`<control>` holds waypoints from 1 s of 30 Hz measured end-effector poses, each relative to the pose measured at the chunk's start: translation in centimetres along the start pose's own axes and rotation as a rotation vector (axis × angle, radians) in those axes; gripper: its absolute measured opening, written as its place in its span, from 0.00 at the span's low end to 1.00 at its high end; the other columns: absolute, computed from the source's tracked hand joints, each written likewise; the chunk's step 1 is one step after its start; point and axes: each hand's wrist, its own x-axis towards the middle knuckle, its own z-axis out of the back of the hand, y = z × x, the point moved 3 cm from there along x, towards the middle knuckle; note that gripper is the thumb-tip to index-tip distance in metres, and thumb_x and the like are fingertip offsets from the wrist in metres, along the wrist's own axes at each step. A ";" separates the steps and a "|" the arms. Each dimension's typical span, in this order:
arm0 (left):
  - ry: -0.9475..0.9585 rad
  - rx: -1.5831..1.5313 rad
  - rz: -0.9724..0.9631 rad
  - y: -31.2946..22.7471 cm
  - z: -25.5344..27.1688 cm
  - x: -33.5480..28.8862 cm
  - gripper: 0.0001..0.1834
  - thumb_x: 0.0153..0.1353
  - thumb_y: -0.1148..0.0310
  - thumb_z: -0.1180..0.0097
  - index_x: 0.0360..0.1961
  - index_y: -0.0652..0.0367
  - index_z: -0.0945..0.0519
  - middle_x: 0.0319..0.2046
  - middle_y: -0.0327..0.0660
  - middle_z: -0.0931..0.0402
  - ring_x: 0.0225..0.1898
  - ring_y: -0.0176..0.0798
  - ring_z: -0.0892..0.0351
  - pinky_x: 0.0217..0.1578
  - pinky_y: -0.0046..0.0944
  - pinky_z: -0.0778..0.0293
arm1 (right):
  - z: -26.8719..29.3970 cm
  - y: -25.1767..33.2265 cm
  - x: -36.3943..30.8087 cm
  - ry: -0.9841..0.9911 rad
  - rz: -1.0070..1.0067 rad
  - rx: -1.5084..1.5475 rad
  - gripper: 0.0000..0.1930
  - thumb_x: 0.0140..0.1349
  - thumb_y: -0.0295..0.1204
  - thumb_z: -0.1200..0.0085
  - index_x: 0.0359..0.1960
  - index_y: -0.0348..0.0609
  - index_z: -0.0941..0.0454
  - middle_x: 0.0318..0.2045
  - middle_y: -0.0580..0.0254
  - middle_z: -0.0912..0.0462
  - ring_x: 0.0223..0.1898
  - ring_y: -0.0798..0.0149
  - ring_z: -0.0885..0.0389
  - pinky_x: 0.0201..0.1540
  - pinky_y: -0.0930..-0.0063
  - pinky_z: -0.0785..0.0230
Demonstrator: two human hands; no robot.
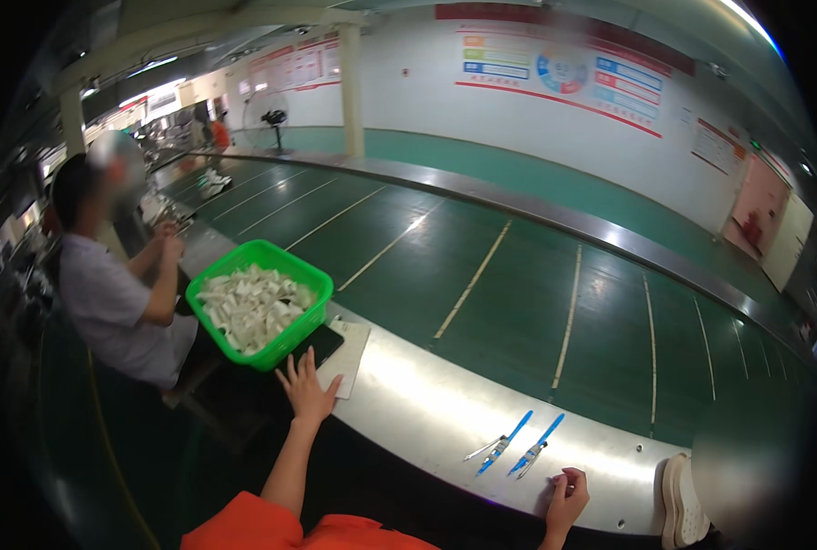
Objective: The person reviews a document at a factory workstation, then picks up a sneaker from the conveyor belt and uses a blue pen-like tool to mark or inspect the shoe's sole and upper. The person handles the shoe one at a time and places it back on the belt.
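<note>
My left hand [308, 392] is open, its fingers spread at the near edge of the steel ledge [408, 385]. Its fingertips reach a black phone-like slab [326, 343] and a pale sheet or booklet [353, 353]. Just beyond it, a green plastic basket [321, 307] holds a heap of small white pieces [257, 307]. Over the ledge's front edge my right hand [566, 500] has its fingers curled in, with nothing visible in them. To its left lie two slim tools with blue shafts and metal parts, the left tool [504, 445] and the right tool [537, 446].
A wide green conveyor belt [491, 302] with pale cross lines runs beyond the ledge. On the left a co-worker [115, 293] sits with both hands together above the ledge. White shoe soles [688, 500] stand at the lower right. Farther left, a small pile [213, 183] lies on the belt.
</note>
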 end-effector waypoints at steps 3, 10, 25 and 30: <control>-0.083 -0.013 -0.039 0.3 0.2 -0.2 0.45 0.52 0.44 0.47 0.64 0.57 0.50 0.59 0.49 0.43 0.64 0.55 0.54 0.60 0.64 0.65 | -0.2 0.2 0.0 -0.018 0.022 -0.026 0.04 0.58 0.21 0.55 0.33 0.36 0.29 0.22 0.61 0.23 0.24 0.71 0.23 0.25 0.82 0.34; -0.182 -0.081 0.071 2.8 0.0 0.6 0.46 0.48 0.47 0.42 0.62 0.61 0.47 0.58 0.52 0.42 0.60 0.54 0.47 0.59 0.56 0.52 | -0.4 -0.2 0.3 0.017 0.023 -0.019 0.04 0.58 0.21 0.55 0.33 0.36 0.29 0.22 0.62 0.23 0.24 0.71 0.23 0.25 0.82 0.34; -0.184 -0.016 0.156 1.7 -1.0 1.3 0.51 0.38 0.44 0.36 0.58 0.66 0.42 0.53 0.55 0.40 0.57 0.56 0.45 0.56 0.55 0.48 | 0.1 -2.4 -0.1 0.187 -0.246 -0.014 0.12 0.60 0.30 0.51 0.43 0.37 0.30 0.35 0.57 0.25 0.36 0.65 0.26 0.38 0.73 0.32; -0.179 0.053 0.155 2.2 -0.7 1.3 0.50 0.38 0.40 0.40 0.55 0.69 0.38 0.51 0.54 0.38 0.56 0.55 0.43 0.55 0.54 0.48 | -0.7 0.5 0.1 0.001 0.049 -0.086 0.03 0.58 0.21 0.55 0.31 0.35 0.28 0.22 0.61 0.24 0.23 0.70 0.23 0.26 0.81 0.34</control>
